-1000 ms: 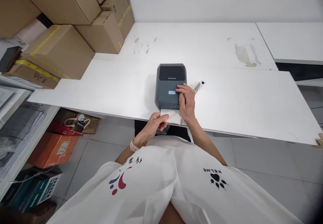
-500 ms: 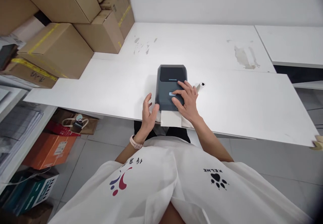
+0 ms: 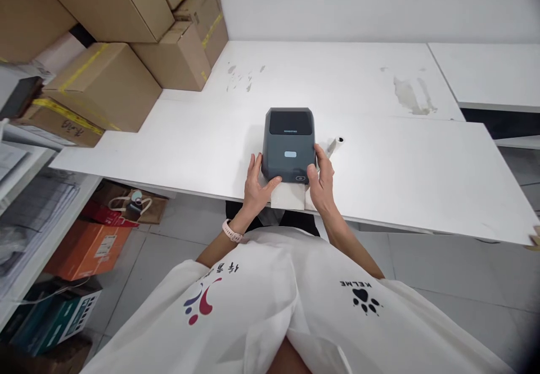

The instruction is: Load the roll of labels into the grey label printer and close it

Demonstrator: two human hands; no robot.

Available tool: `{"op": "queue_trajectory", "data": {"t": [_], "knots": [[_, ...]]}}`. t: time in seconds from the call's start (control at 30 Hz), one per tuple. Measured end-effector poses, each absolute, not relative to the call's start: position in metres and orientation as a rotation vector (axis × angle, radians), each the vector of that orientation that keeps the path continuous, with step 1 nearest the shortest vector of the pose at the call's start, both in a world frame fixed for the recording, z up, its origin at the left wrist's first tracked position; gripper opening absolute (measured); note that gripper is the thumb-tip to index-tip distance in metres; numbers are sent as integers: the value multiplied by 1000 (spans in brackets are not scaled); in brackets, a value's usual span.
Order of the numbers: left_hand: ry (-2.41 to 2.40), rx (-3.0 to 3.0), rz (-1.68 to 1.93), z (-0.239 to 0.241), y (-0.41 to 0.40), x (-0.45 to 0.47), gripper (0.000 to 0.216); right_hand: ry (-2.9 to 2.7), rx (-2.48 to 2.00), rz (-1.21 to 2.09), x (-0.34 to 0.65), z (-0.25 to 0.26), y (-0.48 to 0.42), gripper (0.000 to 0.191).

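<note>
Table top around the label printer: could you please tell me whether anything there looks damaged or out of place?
Yes. The white table has a brownish worn patch at the far right and smaller scuffs near the cardboard boxes. A small roll lies loose beside the label printer.

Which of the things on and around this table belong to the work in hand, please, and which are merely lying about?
In hand: label printer, gripped by left hand and right hand; white paper at its front.
Lying about: small white roll; cardboard boxes; orange box on the floor.
</note>
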State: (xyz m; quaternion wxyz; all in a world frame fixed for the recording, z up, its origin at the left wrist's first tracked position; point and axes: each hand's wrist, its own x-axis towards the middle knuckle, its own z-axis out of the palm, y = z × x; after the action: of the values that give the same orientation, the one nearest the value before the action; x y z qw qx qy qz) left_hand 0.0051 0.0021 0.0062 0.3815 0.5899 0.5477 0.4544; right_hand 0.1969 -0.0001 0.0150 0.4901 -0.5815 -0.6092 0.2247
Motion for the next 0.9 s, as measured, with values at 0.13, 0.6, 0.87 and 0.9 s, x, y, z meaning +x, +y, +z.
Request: {"op": "queue_trajectory", "data": {"t": [0.13,0.6,0.87,0.9], "knots": [[1341,1463,1185,13,0,2,79,-1430,-1400,618,199,19,0,62],[1463,1568,1137,39,95,9,56,-1684,-1132,174,212,84,144,73],[1744,1489,823,35,106,11,45,-1846,-1128,299,243,116,235,97],[1734,1482,818,35,107,11,44,-1880,-1125,269,247,119,237,96]]}}
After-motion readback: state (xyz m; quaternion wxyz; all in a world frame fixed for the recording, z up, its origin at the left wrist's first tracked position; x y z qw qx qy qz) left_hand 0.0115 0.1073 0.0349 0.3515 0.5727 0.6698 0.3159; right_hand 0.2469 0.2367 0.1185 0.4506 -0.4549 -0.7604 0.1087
